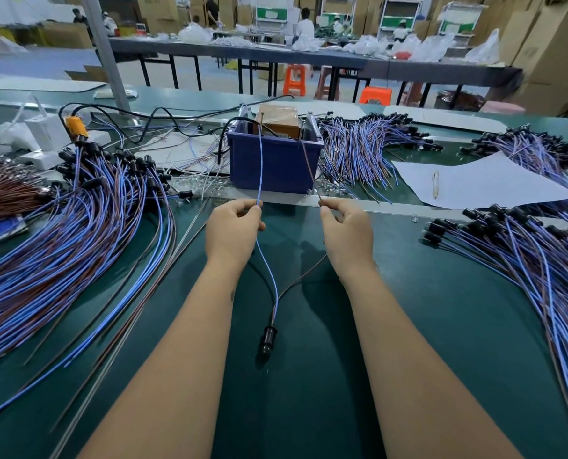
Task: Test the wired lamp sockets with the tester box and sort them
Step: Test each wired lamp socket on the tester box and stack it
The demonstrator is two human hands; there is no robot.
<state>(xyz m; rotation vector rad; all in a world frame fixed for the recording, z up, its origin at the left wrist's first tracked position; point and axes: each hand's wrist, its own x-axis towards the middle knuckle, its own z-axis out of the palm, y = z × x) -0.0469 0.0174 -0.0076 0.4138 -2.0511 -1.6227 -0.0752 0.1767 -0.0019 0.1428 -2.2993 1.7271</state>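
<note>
Socket point(268, 339) dangles on wires below left hand point(232, 228) and right hand point(347, 231).

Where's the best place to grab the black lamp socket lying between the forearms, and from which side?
Take the black lamp socket by its ribbed barrel, from above, fingers on its left and right flanks. It lies flat on the green table, lengthways toward the person, its wires leaving the far end, so the sides look free.

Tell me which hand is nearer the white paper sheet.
Right. The right hand pinches the brown wire just left of the paper sheet; the left hand holds the blue wire farther left, beyond the right hand.
</note>
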